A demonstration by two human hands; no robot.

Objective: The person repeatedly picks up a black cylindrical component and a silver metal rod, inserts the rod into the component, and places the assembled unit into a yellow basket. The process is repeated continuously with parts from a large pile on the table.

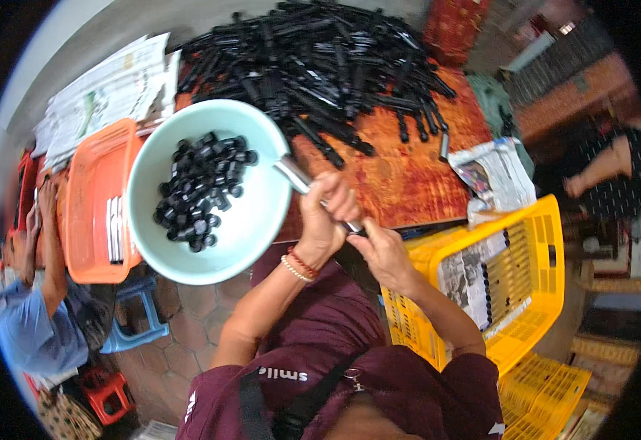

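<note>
My left hand (pixel 324 209) is closed around a shiny silver tube (pixel 294 174), whose upper end reaches over the rim of a pale mint basin (pixel 261 227). My right hand (pixel 385 255) pinches the dark lower end of the same tube, close below the left. Many short black caps (pixel 206 180) lie heaped inside the basin. Beyond my hands, a large pile of black tubes (pixel 320 59) covers the far part of a table with an orange-red patterned top (pixel 401 180). What exactly the tube belongs to, I cannot tell.
An orange basket (pixel 82 213) holds a few silver tubes. Stacked newspapers (pixel 107 103) lie behind it. A yellow crate (pixel 548 293), paper-lined with rows of tubes, stands at my right. Left sits a person in blue (pixel 38 330) near a blue stool (pixel 140 312); another person's arm (pixel 603 172) shows right.
</note>
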